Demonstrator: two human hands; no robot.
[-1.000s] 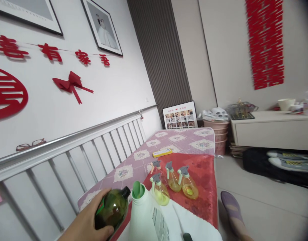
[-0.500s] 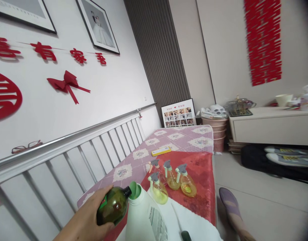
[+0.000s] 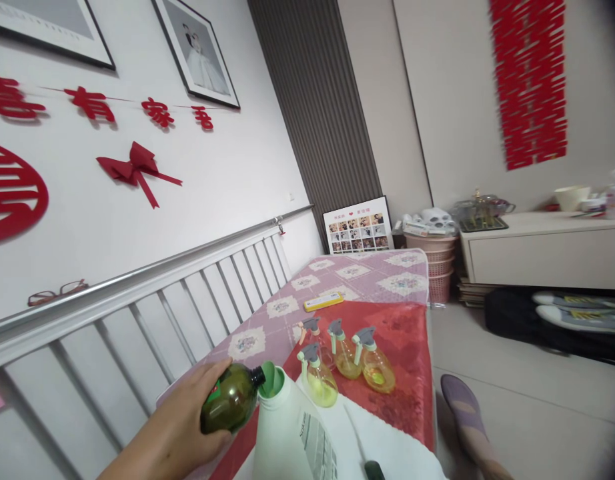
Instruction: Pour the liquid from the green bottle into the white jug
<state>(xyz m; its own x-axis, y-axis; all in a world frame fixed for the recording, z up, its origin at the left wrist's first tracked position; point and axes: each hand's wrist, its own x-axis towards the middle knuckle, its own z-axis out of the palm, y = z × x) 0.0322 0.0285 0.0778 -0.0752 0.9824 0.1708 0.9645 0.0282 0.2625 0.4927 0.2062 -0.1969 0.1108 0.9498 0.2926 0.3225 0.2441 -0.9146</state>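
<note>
My left hand (image 3: 195, 407) is wrapped round a dark green bottle (image 3: 231, 402) lying nearly on its side. The bottle's black neck rests at the mouth of a green funnel (image 3: 271, 381), which sits in the opening of a large pale jug (image 3: 282, 433). Whether liquid runs from the neck I cannot make out. Just right of the jug, several clear spray bottles with grey heads, one of them holding yellow liquid (image 3: 321, 388), stand on a red cloth (image 3: 402, 363). A dropper with a dark green bulb (image 3: 373, 470) lies on a white towel (image 3: 387, 437). My right hand is out of view.
A white slatted headboard (image 3: 177, 287) runs along the left. On the purple patterned mattress (image 3: 357, 257) lies a yellow-edged box (image 3: 323, 302). Pink baskets (image 3: 440, 267) and a white cabinet (image 3: 542, 247) stand at the back right. A slippered foot (image 3: 460, 403) is on the floor.
My left hand and the green bottle have moved slightly right, and the bottle's base is raised a little, with its neck still at the funnel. The view has shifted slightly.
</note>
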